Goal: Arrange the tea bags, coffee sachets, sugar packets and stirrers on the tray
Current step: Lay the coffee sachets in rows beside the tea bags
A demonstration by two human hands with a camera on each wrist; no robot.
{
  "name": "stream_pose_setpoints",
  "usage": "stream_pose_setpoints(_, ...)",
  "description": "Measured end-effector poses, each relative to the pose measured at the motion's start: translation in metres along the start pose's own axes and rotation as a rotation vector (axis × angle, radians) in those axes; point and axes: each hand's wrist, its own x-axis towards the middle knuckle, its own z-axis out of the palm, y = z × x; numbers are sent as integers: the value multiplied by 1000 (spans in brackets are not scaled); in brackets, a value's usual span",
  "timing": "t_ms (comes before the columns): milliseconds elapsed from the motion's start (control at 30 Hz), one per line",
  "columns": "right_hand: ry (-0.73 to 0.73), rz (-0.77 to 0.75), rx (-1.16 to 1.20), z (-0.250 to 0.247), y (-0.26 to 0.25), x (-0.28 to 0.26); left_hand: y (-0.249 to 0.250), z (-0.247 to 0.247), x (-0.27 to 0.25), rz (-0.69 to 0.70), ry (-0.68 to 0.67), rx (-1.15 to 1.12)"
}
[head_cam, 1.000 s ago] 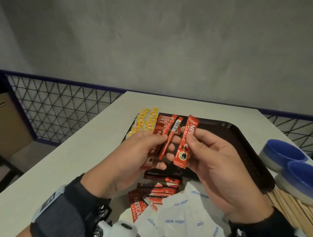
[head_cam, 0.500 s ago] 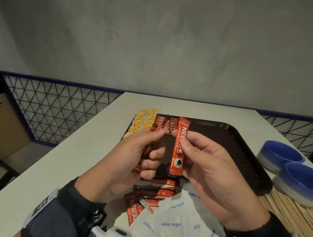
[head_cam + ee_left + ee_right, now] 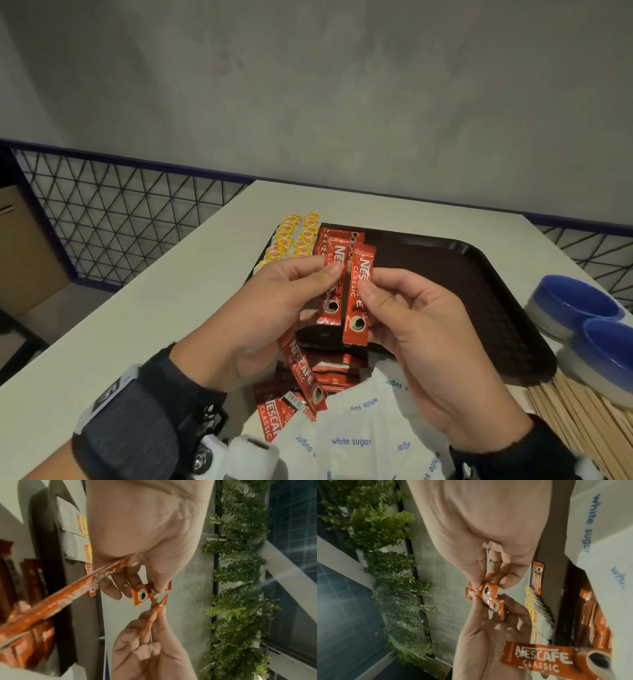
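Left hand pinches few sachets; right hand pinches one sachet, above tray near edge. Advise: square ends, lay beside far-left row.

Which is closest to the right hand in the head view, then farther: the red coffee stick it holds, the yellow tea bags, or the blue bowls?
1. Red coffee stick, pinched in the right hand.
2. Yellow tea bags, tray's far-left corner.
3. Blue bowls, off the tray's right side.

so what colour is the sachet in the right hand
Red with white lettering and a coffee-cup picture: the sachet pinched by the right hand, clearest in the head view.
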Motion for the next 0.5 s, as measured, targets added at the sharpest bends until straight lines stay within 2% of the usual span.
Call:
stream_pose_setpoints(167, 52, -96, -82, 0, 1, -1, 0, 3, 0, 94, 35, 51)
stream_pose_setpoints(500, 43, -229, -278, 1, 3, -1, -3, 10, 0, 94, 76, 47)
